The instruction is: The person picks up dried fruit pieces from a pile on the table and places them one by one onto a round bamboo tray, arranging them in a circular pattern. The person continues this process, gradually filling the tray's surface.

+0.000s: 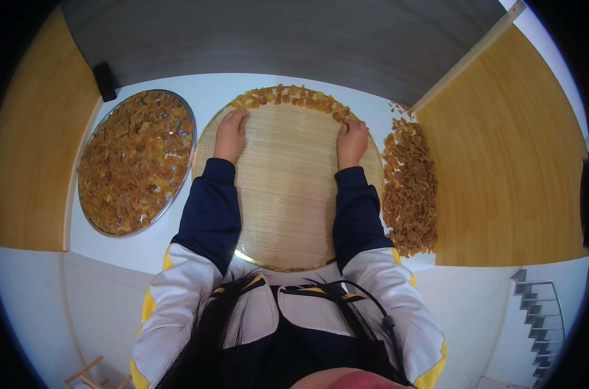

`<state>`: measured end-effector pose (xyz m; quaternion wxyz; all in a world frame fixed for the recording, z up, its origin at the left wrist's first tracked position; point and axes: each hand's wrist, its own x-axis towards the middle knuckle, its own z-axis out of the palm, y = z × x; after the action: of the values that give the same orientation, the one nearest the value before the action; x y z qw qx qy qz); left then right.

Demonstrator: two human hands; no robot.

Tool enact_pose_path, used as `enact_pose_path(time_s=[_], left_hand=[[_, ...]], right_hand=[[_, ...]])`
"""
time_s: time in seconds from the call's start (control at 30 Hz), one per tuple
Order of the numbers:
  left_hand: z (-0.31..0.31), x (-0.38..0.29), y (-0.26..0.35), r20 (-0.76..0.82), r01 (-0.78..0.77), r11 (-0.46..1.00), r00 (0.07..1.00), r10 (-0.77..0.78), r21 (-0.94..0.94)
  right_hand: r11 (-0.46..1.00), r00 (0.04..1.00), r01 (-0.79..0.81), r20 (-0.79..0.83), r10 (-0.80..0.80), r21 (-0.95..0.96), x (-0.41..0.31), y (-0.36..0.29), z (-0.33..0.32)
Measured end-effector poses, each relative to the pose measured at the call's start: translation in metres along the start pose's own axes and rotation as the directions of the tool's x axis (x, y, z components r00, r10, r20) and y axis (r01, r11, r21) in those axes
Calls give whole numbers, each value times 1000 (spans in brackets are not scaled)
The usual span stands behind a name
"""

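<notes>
A round woven bamboo tray [284, 194] with a shiny rim lies in front of me. Dried amber-brown slices [306, 101] form a band along its far edge. My left hand [232, 133] rests at the band's left end, fingers curled, and whether a slice is between them cannot be told. At the right end, my right hand [352, 141] has thumb and fingertips close together beside the slices; a hold on one is not clear. Left of the bamboo tray, a round metal tray [192, 141] is covered with similar slices. A long heap of slices [411, 189] lies to the right.
The white tabletop [129, 250] is bounded by a dark grey panel [275, 39] at the back and wood-grain panels on the left [36, 146] and right [503, 155]. A black object [104, 81] stands at the back left corner.
</notes>
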<state>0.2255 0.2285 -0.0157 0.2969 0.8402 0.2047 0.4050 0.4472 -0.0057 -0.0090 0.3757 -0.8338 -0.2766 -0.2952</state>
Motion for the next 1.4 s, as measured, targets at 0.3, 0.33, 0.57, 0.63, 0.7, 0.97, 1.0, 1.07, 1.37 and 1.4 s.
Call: enact_pose_path(time_s=[0.3,0.33,0.57,0.63,0.7,0.97,1.0,1.07,1.37,1.4], left_hand=[[0,1,-5,25,-164,982,986,163,93],[0,0,-5,33,-166,981,986,164,101],[-6,0,9,-6,-77,997,997,77,-2],[-11,-1,16,-25,-33,999,999,32,-20],[-11,-2,25,-52,-40,999,998,39,-20],[18,-9,103,203,-105,976,969,144,-191],[29,-12,119,269,-86,973,953,144,-215],[48,-24,152,396,-103,941,888,233,-322],[143,-79,242,632,-236,940,696,341,-247],[154,-85,248,629,-257,944,704,329,-207]], right_hand=[[999,999,-34,37,33,34,-13,4,-11],[996,994,-75,81,72,43,-17,4,-15],[964,932,-121,361,29,236,-35,3,-86],[964,922,-151,382,58,221,-38,15,-123],[958,921,-184,378,91,218,-39,31,-162],[982,891,-101,454,19,157,-67,81,-249],[993,902,30,425,-76,113,-73,82,-244],[988,900,138,408,-154,68,-78,87,-238],[996,923,-86,376,85,-14,-62,122,-244],[997,928,-73,364,76,-21,-62,120,-244]])
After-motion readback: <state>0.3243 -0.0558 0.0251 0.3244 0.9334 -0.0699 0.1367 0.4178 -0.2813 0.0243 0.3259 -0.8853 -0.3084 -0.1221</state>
